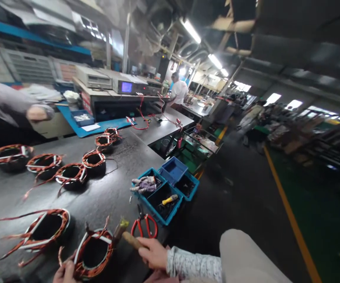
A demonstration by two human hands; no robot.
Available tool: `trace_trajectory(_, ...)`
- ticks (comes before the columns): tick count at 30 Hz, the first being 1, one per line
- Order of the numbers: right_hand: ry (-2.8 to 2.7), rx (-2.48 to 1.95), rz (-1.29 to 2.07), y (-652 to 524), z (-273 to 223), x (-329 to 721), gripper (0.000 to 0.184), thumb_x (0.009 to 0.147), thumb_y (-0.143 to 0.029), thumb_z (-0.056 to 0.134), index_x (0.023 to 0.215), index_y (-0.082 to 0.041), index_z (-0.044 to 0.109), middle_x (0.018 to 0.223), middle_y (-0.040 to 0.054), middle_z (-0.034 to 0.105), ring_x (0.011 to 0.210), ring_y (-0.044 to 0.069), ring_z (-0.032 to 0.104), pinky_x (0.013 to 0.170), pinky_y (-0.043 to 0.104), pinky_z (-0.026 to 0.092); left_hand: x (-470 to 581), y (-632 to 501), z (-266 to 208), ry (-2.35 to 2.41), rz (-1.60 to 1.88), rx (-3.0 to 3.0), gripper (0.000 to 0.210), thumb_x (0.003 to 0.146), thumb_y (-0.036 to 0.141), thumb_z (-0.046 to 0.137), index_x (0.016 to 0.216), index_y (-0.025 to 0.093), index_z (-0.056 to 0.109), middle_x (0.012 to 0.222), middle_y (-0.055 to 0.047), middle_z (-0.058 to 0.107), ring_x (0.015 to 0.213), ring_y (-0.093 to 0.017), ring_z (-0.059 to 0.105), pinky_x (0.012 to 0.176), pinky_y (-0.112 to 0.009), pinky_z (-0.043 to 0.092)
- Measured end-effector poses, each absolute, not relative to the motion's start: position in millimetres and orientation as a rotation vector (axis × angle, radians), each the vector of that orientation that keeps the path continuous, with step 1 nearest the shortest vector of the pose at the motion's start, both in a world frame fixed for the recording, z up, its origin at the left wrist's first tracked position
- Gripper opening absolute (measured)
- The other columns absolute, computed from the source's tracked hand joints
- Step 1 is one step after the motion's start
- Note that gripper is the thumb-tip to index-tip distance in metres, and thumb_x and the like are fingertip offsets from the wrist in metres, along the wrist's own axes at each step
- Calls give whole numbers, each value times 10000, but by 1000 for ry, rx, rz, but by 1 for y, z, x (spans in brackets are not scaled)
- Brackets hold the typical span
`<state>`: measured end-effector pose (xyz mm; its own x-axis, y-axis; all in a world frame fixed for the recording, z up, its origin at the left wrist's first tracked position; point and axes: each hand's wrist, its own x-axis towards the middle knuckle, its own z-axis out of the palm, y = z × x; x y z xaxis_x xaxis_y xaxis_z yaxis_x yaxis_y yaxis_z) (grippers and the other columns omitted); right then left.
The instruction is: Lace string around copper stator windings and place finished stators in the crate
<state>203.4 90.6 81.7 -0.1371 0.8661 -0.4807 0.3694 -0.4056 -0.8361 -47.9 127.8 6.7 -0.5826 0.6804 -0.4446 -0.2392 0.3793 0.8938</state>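
My right hand (154, 253) is closed around the wooden handle of a hammer (133, 240). Its brown head, with a frayed yellowish end, is beside the right rim of a motor stator (109, 257). Whether the head touches the rim I cannot tell. At the bottom edge, my left hand (65, 272) grips the left side of this stator, and part of the hand is cut off. The stator has red-brown windings, white strips and loose lead ends. Red-handled pliers (149, 226) lie just beyond my right hand. Another stator (65, 222) with long leads rests to the left.
Several more stators (71, 173) stand farther back on the dark table (119, 177). Blue bins (149, 198) at the table's right edge hold gloves and a yellow-handled screwdriver (170, 199). A co-worker's arm (37, 113) reaches in at left. Test instruments (125, 84) with red leads stand behind.
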Motion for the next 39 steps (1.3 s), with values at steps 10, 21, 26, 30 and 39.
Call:
trace_trajectory(10,-1399,-1799,1294,101,102,204,364,699,-371,516,1023,-335,679,501,-73,563,411,160,538,449,299,506,-33,122,40,2007,1433,774,229,613,401,595,742,225,526,659,-13,554,710,-273,578,729,-510,501)
trace_trajectory(21,-2082,-1899,910,182,52,227,563,804,-304,486,1342,-144,523,1112,145,665,996,293,619,867,421,498,31,103,21,2009,457,1769,430,833,80,456,1255,83,536,841,-109,652,802,-221,624,827,-354,442)
trace_trajectory(26,-2498,-1958,460,202,42,213,510,875,-281,444,1361,-144,515,984,163,629,766,256,596,618,330,425,32,72,30,1989,194,1774,251,845,84,455,1015,67,639,830,-147,658,818,-232,629,807,-373,427)
trace_trajectory(30,-2658,-1870,437,208,29,191,471,892,-281,436,1336,-156,528,1019,157,580,742,229,565,568,302,363,27,66,39,1891,26,1783,173,803,86,520,914,61,651,815,-162,664,799,-240,646,780,-387,435)
trace_trajectory(39,-2803,-1840,493,207,20,181,525,928,-266,402,1436,-134,390,1109,177,561,886,268,590,632,326,418,15,73,39,1727,-93,1928,199,817,129,540,968,52,643,817,-165,685,774,-246,671,747,-380,464)
